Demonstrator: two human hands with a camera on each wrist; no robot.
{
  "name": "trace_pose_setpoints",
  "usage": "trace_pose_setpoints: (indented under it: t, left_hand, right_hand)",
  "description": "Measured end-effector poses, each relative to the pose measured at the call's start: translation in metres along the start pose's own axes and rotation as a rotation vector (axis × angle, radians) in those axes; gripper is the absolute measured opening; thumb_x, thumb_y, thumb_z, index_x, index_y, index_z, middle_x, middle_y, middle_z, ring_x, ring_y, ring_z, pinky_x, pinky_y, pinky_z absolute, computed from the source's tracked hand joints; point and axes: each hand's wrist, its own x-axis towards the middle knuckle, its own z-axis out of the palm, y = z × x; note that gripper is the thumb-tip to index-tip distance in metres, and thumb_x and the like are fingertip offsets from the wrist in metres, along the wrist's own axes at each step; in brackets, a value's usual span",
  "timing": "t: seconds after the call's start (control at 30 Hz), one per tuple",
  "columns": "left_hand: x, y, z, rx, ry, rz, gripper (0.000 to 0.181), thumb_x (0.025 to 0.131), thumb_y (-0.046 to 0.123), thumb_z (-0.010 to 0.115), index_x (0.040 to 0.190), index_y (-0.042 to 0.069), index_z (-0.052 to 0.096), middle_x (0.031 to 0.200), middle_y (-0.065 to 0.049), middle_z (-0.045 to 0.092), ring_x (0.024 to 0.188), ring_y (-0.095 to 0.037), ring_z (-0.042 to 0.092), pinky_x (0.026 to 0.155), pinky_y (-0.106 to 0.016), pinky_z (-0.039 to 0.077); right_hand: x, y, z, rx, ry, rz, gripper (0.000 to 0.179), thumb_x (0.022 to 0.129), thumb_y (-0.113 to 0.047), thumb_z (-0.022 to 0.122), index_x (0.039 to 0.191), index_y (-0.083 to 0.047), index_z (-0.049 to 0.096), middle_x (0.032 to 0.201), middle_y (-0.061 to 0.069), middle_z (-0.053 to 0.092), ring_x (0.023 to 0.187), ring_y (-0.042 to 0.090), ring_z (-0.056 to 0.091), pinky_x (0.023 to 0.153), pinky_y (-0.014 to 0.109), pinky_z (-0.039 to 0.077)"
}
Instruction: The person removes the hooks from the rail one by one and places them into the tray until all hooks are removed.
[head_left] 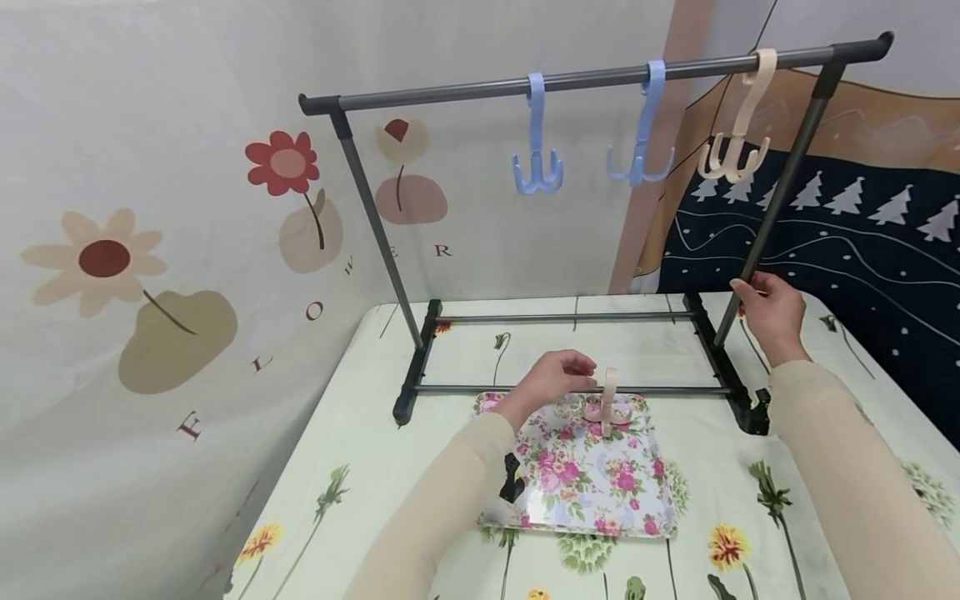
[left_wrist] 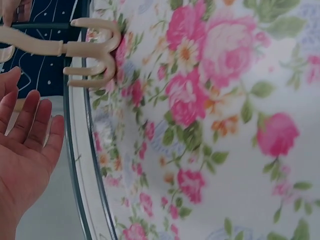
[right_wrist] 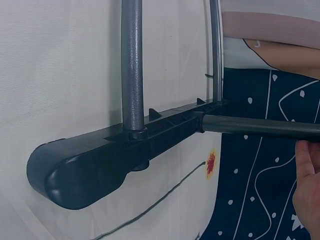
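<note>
Sleeves (head_left: 862,467) nearest. Right hand (head_left: 776,317) grips rack post (head_left: 783,187), likely best held steady; left hand (head_left: 551,382) relaxed beside beige hook (head_left: 609,392) on tray (head_left: 577,500).

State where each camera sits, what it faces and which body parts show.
Head: on the head, facing forward and down at rack and floral tray; sleeves, left grip and right grip show.
Left wrist: worn there, facing floral tray; left grip and part of right grip show.
Right wrist: worn there, facing the rack's black foot; part of right grip shows.
Head and left wrist share the floral tray.
</note>
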Motion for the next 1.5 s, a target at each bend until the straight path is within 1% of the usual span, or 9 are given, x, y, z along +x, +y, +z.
trace_pose_setpoints:
  t: [0.13, 0.33, 0.53, 0.67, 0.77, 1.0, 1.2, 1.37, 1.5]
  left_hand:
    - [-0.002, 0.004, -0.009, -0.025, 0.023, 0.01, 0.024, 0.095, 0.018, 0.07, 0.117, 0.01, 0.068, 0.104, 0.003, 0.066, 0.097, -0.011, 0.062, 0.09, -0.045, 0.051]
    - [-0.003, 0.011, -0.026, -0.031, 0.103, 0.051, 0.022, 0.095, 0.022, 0.07, 0.115, 0.013, 0.069, 0.105, 0.002, 0.066, 0.098, -0.011, 0.061, 0.087, -0.032, 0.051]
    - [0.0, 0.02, -0.043, -0.002, 0.209, 0.056, 0.026, 0.095, 0.029, 0.07, 0.118, 0.017, 0.068, 0.106, 0.005, 0.067, 0.099, -0.01, 0.06, 0.087, -0.032, 0.05]
    - [0.002, 0.029, -0.056, -0.013, 0.265, 0.06, 0.028, 0.096, 0.029, 0.068, 0.12, 0.016, 0.067, 0.108, 0.004, 0.067, 0.101, -0.011, 0.06, 0.088, -0.034, 0.05]
    - [0.003, 0.037, -0.067, -0.032, 0.306, 0.08, 0.029, 0.097, 0.029, 0.067, 0.122, 0.014, 0.065, 0.11, 0.001, 0.065, 0.103, -0.014, 0.06, 0.09, -0.035, 0.05]
    - [0.006, 0.05, -0.092, -0.077, 0.441, 0.138, 0.032, 0.098, 0.029, 0.065, 0.125, 0.011, 0.063, 0.112, -0.004, 0.064, 0.104, -0.017, 0.06, 0.089, -0.036, 0.049]
    - [0.005, 0.061, -0.11, -0.059, 0.546, 0.137, 0.036, 0.099, 0.035, 0.063, 0.126, 0.012, 0.062, 0.113, -0.003, 0.064, 0.105, -0.017, 0.059, 0.089, -0.035, 0.049]
    - [0.001, 0.073, -0.122, -0.071, 0.591, 0.136, 0.042, 0.099, 0.037, 0.062, 0.131, 0.009, 0.06, 0.118, -0.004, 0.063, 0.109, -0.018, 0.057, 0.091, -0.037, 0.048]
    - [0.0, 0.086, -0.131, -0.08, 0.63, 0.145, 0.043, 0.099, 0.039, 0.061, 0.131, 0.011, 0.06, 0.119, -0.004, 0.063, 0.11, -0.018, 0.057, 0.091, -0.036, 0.048]
  right_hand:
    - [0.0, 0.001, -0.001, -0.004, -0.004, 0.0, 0.055, 0.099, -0.045, 0.056, 0.134, -0.003, 0.057, 0.111, -0.004, 0.061, 0.077, -0.001, 0.057, 0.068, 0.016, 0.043]
    - [0.0, -0.001, 0.0, -0.008, -0.004, -0.005, 0.055, 0.099, -0.045, 0.056, 0.134, -0.003, 0.056, 0.11, -0.003, 0.061, 0.075, -0.001, 0.057, 0.067, 0.016, 0.044]
    - [0.0, -0.001, 0.0, -0.009, -0.004, -0.003, 0.054, 0.1, -0.044, 0.056, 0.134, -0.002, 0.057, 0.112, 0.0, 0.062, 0.076, 0.0, 0.058, 0.066, 0.015, 0.044]
    - [0.0, -0.001, -0.001, -0.007, -0.003, -0.005, 0.054, 0.1, -0.043, 0.056, 0.134, -0.002, 0.057, 0.11, -0.001, 0.061, 0.073, -0.003, 0.055, 0.066, 0.015, 0.043]
    - [-0.001, -0.002, -0.002, -0.011, -0.006, -0.008, 0.054, 0.1, -0.045, 0.055, 0.134, -0.002, 0.056, 0.108, -0.004, 0.061, 0.072, -0.005, 0.053, 0.067, 0.016, 0.044]
    - [-0.004, -0.004, -0.003, -0.016, -0.012, -0.016, 0.054, 0.1, -0.045, 0.055, 0.132, -0.002, 0.056, 0.104, -0.006, 0.059, 0.074, 0.002, 0.057, 0.066, 0.017, 0.044]
    - [-0.003, -0.004, -0.003, -0.027, -0.016, -0.017, 0.054, 0.1, -0.046, 0.054, 0.132, -0.002, 0.056, 0.103, -0.009, 0.057, 0.069, -0.004, 0.052, 0.066, 0.017, 0.044]
    - [-0.003, -0.003, -0.003, -0.021, -0.021, -0.027, 0.053, 0.1, -0.044, 0.055, 0.132, -0.001, 0.056, 0.099, -0.009, 0.057, 0.066, -0.005, 0.052, 0.066, 0.02, 0.043]
    - [-0.002, -0.004, -0.003, -0.039, -0.03, -0.027, 0.054, 0.1, -0.046, 0.053, 0.132, -0.002, 0.056, 0.103, -0.006, 0.057, 0.067, -0.004, 0.052, 0.067, 0.022, 0.043]
